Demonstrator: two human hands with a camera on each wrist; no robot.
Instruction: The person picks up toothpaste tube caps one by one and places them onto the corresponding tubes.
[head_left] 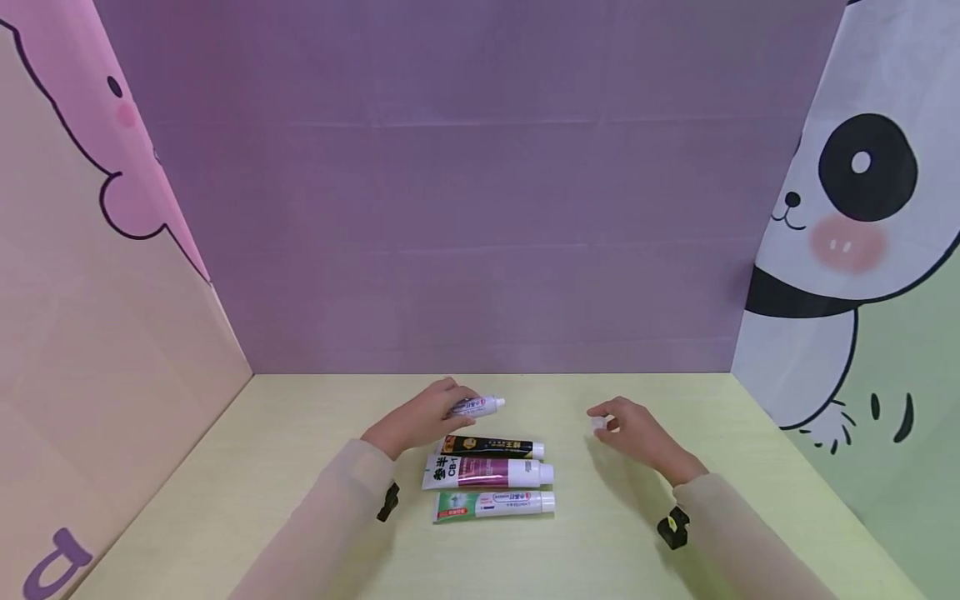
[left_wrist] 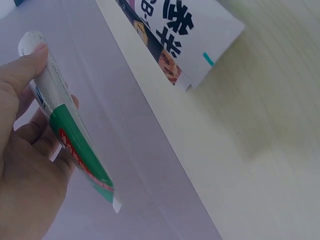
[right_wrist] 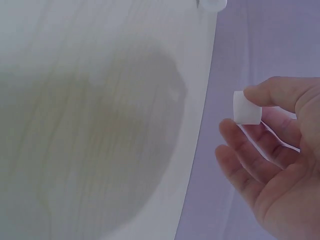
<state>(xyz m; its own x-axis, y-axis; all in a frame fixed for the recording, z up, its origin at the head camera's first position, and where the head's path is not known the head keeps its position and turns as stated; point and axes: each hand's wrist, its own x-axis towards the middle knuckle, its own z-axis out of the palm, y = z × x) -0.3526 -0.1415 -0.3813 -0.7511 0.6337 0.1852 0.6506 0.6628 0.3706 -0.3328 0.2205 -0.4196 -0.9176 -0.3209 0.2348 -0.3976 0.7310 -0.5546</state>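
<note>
My left hand (head_left: 423, 417) grips a white and green toothpaste tube (head_left: 476, 407) above the table, its bare nozzle pointing right. The left wrist view shows the thumb on one side of this tube (left_wrist: 75, 132) and fingers behind it. My right hand (head_left: 636, 429), well to the right, pinches a small white cap (right_wrist: 247, 108) between thumb and fingers, apart from the tube. Below the left hand lie a black toothpaste tube (head_left: 491, 447), a white and purple one (head_left: 483, 472) and a green and white one (head_left: 493, 505), stacked in rows with white caps to the right.
The pale wood-grain table (head_left: 600, 550) meets a purple back wall (head_left: 480, 208). Side panels carry cartoon prints, a pink figure (head_left: 135, 196) at left and a panda (head_left: 840, 242) at right. Each wrist wears a black strap.
</note>
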